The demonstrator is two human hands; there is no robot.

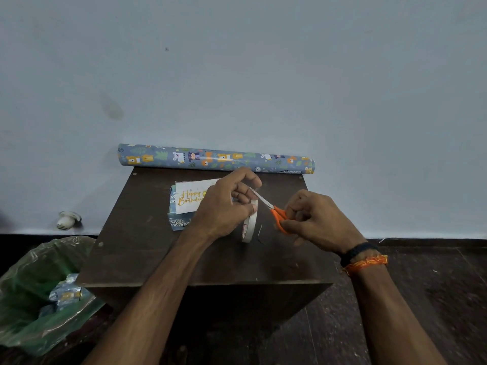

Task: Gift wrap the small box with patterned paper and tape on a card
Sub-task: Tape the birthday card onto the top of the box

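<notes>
A dark wooden table (147,254) fills the middle of the view, set against a pale wall, with a green bin bag (29,291) on the floor to its near left that holds scraps of patterned paper. Along the far edge of the table lies the roll of patterned paper (210,159), still rolled. Left of centre sits the small box (177,222), already covered in the same animal print, with a Happy Birthday card (188,197) resting on top of it and partly hidden by the left hand (224,209). That hand grips the tape roll (250,225), which stands on edge on the table, and its fingers pinch a pulled-out strip of tape. Just to the right, the right hand (316,219) is curled round the orange handles of the scissors (274,209), whose blades meet the strip. A small offcut (260,230) lies beside the roll. By the look of it the wrapping is done; what remains is to cut this piece and fix the card down, and whether any tape already holds the card cannot be told
</notes>
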